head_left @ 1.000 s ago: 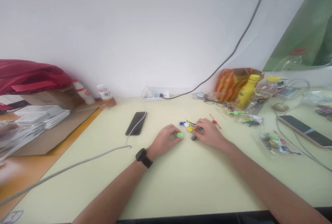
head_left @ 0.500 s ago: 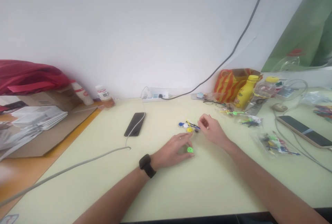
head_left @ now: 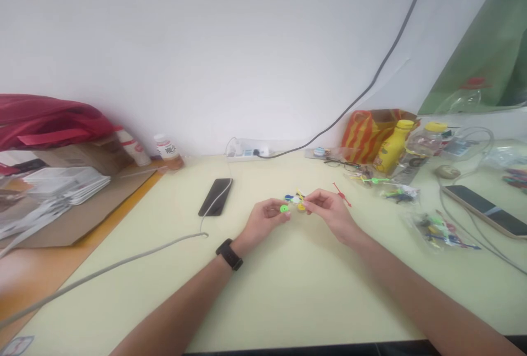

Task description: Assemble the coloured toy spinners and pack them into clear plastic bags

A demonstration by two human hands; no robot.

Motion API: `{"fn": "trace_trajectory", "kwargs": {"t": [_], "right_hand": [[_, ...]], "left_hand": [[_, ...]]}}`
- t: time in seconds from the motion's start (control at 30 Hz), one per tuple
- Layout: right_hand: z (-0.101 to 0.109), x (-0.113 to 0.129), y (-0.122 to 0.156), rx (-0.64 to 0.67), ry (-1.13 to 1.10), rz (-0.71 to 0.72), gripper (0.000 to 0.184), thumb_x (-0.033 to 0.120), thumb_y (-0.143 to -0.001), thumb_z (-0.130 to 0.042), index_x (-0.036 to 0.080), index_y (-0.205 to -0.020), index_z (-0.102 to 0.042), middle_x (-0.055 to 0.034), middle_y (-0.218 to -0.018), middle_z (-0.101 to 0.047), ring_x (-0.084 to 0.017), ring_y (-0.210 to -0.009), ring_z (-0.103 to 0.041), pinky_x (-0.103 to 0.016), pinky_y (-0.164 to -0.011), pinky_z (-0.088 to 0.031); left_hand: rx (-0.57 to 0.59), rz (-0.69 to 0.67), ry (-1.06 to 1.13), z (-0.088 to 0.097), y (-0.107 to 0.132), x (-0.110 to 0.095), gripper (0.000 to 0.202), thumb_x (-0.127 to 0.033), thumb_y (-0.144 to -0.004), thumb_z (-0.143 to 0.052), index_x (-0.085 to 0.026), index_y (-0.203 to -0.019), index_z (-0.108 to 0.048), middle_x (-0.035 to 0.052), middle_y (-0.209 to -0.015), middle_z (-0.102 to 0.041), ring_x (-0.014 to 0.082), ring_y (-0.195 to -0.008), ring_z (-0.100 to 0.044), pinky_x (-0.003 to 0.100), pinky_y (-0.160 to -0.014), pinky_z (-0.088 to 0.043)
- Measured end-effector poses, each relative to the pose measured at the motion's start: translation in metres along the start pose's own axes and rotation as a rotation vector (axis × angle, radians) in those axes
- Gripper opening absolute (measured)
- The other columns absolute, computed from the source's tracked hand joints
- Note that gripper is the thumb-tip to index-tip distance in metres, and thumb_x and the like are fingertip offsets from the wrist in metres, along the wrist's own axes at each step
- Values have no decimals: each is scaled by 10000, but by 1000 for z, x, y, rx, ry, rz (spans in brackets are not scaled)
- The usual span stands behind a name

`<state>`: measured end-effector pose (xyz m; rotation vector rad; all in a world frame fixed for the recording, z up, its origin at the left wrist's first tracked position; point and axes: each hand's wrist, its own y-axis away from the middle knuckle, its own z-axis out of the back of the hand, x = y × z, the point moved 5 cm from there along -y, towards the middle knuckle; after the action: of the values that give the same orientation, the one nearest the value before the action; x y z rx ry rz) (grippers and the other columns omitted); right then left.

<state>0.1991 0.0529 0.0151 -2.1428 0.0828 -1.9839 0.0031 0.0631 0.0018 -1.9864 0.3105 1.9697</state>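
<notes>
My left hand (head_left: pixel 267 218) pinches a small green plastic disc (head_left: pixel 284 209) at its edge, with the fingers curled. Close by, my right hand (head_left: pixel 331 214) has thumb and forefinger together beside a yellow disc (head_left: pixel 302 207); what lies between those fingertips is too small to make out. Behind and between my hands are a white disc (head_left: pixel 295 200), a blue disc (head_left: pixel 289 198) and thin sticks, partly hidden by the fingers. A red stick with a disc on it (head_left: pixel 341 195) rests on the table just right of my right hand.
A black phone (head_left: pixel 216 196) lies left under a white cable. Bags of small plastic parts (head_left: pixel 440 229), another phone (head_left: pixel 486 210), eyeglasses (head_left: pixel 343 164) and a yellow bottle (head_left: pixel 393 147) are at right. A power strip (head_left: pixel 247 151) runs along the wall.
My left hand has lifted the green disc and moved up and left with it. My right hand has shifted slightly left toward the yellow disc, and the red piece now shows beside it.
</notes>
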Motion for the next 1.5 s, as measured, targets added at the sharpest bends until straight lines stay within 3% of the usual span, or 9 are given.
{"fn": "trace_trajectory", "kwargs": {"t": [0.23, 0.37, 0.6, 0.83, 1.2, 1.3, 1.4, 1.5], "right_hand": [[-11, -3, 5, 53, 5, -4, 278, 425, -757, -846, 186, -800, -710, -34, -813, -701, -166, -719, -628, -331, -719, -510], [-15, -6, 6, 88, 108, 26, 248, 417, -811, -791, 185, -821, -704, -41, -813, -710, -179, -731, -638, -334, -713, -505], [-11, 4, 7, 38, 304, 161, 188, 380, -872, -715, 196, -836, -706, -54, -847, -708, -204, -786, -660, -345, -726, -519], [-7, -4, 3, 72, 171, 59, 232, 422, -835, -774, 203, -901, -738, -64, -898, -742, -210, -818, -677, -358, -763, -524], [-7, -5, 1, 115, 52, 19, 283, 446, -793, -821, 199, -905, -741, -55, -890, -723, -192, -816, -645, -348, -762, -517], [-7, -3, 1, 109, 49, 22, 303, 459, -787, -822, 197, -907, -732, -54, -886, -715, -192, -812, -640, -347, -755, -522], [-8, -1, 1, 107, 42, 25, 313, 473, -794, -812, 199, -916, -720, -55, -906, -706, -202, -849, -649, -353, -777, -534], [-7, 3, 1, 91, 69, 68, 321, 487, -816, -786, 211, -963, -713, -58, -954, -691, -210, -891, -649, -362, -811, -543]], "left_hand": [[91, -11, 30, -6, 3, -7, 411, -351, -799, -840, -149, -1141, -735, 130, -1154, -760, 260, -1008, -734, 379, -932, -571], [72, -56, -8, -6, 3, -11, 355, -366, -824, -815, -153, -1102, -754, 125, -1192, -745, 256, -1019, -727, 384, -939, -577], [8, -162, -129, -3, 4, -11, 289, -344, -844, -797, -174, -1075, -764, 103, -1115, -776, 263, -1053, -728, 388, -953, -584], [-62, -213, -280, 2, 9, -13, 263, -368, -842, -794, -187, -1032, -779, 89, -1115, -785, 275, -1050, -741, 394, -946, -592], [15, -262, -418, -4, 13, -18, 217, -361, -898, -737, -193, -1033, -761, 82, -1032, -786, 234, -954, -733, 354, -862, -580], [22, -265, -371, -6, 14, -22, 235, -364, -898, -736, -180, -1044, -748, 95, -1034, -776, 240, -972, -721, 376, -905, -574], [101, -233, -218, -11, 15, -27, 231, -364, -927, -701, -167, -1041, -740, 122, -1140, -753, 258, -1080, -698, 405, -998, -546], [158, -172, -109, -14, 14, -27, 239, -362, -941, -686, -163, -1059, -746, 132, -1174, -742, 255, -1100, -690, 396, -996, -548]]}}
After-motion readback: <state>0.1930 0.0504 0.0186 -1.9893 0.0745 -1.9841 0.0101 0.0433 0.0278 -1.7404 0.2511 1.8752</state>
